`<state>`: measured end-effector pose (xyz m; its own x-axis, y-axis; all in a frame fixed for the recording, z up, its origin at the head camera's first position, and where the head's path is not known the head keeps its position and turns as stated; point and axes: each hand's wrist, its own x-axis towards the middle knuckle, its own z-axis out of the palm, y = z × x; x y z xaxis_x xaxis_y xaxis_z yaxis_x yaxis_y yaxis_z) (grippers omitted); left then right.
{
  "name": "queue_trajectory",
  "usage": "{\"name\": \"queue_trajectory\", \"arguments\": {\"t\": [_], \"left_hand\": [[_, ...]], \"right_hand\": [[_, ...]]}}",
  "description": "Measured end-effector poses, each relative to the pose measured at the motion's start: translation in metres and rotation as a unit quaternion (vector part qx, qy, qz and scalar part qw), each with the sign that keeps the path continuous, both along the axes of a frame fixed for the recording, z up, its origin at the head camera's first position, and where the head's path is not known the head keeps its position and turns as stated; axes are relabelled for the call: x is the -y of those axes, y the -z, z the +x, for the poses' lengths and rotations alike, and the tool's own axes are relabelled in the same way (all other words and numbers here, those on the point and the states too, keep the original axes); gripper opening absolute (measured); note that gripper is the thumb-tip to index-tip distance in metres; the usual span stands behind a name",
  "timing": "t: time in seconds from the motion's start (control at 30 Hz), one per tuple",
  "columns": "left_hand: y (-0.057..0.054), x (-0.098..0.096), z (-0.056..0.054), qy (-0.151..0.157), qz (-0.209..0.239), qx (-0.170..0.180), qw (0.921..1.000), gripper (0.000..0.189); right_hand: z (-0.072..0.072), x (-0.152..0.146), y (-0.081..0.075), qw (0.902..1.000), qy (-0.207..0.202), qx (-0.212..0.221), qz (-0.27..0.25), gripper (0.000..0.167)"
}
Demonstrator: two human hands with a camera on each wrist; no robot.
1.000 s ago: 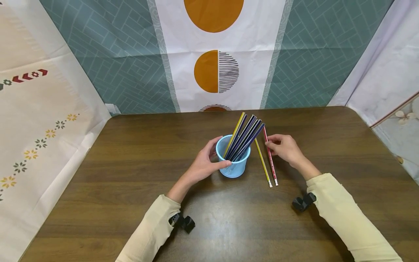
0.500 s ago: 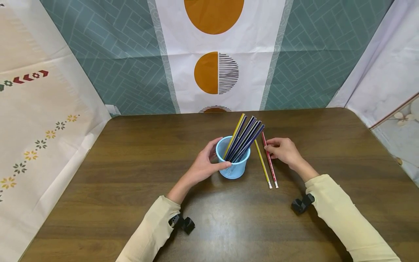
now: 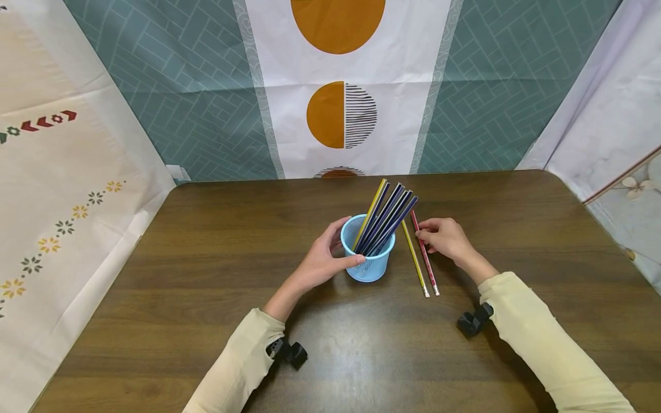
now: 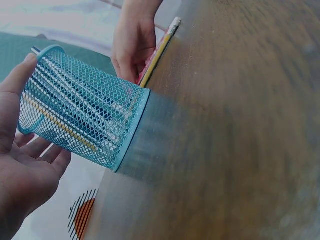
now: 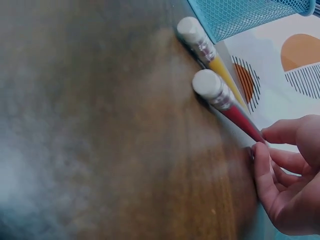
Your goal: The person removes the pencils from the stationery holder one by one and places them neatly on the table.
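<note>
My left hand [image 3: 324, 259] holds a light-blue mesh pencil cup [image 3: 370, 268] near its rim, thumb in front and fingers around the far side. The cup stands upright on the table. Several dark blue-striped pencils [image 3: 388, 221] and a yellow one [image 3: 369, 213] lean to the right inside it. Just right of the cup, a yellow pencil [image 3: 416, 263] lies on the table, its white eraser toward me. Beside it lies a red pencil [image 5: 239, 119], pinched between thumb and index finger of my right hand [image 3: 448, 241]. In the left wrist view the cup partly hides both loose pencils.
The brown wooden table [image 3: 206, 275] reaches back to a patterned curtain [image 3: 206, 103]. Pale cloths hang at the left [image 3: 67, 229] and right [image 3: 599, 103]. A black camera [image 3: 289, 351] sits on the left wrist.
My right hand has shifted slightly left, and the far end of the red pencil has swung a little toward the yellow one. My left hand and the cup have stayed in place.
</note>
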<state>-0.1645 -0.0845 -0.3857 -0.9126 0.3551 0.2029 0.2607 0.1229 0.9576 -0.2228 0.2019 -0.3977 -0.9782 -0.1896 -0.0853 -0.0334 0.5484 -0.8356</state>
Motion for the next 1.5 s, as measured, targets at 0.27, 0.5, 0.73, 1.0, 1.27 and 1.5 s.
{"name": "queue_trajectory", "arguments": {"t": [0.27,0.5,0.73,1.0,1.27,1.5], "left_hand": [[0.000,0.000,0.000,-0.004,-0.014,-0.002,0.9999,0.079],[-0.001,0.000,0.000,-0.001,-0.009,0.003,1.0000,0.079],[-0.008,-0.001,0.003,0.002,-0.015,0.015,0.9998,0.078],[-0.032,-0.003,0.016,0.003,-0.015,0.016,0.9998,0.074],[-0.034,-0.003,0.017,0.000,-0.021,0.021,0.9996,0.075],[-0.025,-0.003,0.012,-0.001,-0.022,0.020,0.9996,0.076]], "right_hand": [[-0.001,-0.001,-0.001,0.9999,0.001,0.010,0.005,0.030],[-0.002,-0.001,0.000,0.9999,0.000,0.009,0.014,0.030],[-0.002,-0.001,0.000,0.9999,0.000,0.009,0.014,0.031],[-0.001,-0.001,-0.001,0.9999,0.001,0.016,0.003,0.032],[0.000,-0.002,-0.002,0.9996,0.001,0.023,-0.017,0.031],[0.002,-0.004,-0.005,0.9991,-0.005,0.028,-0.031,0.031]]}}
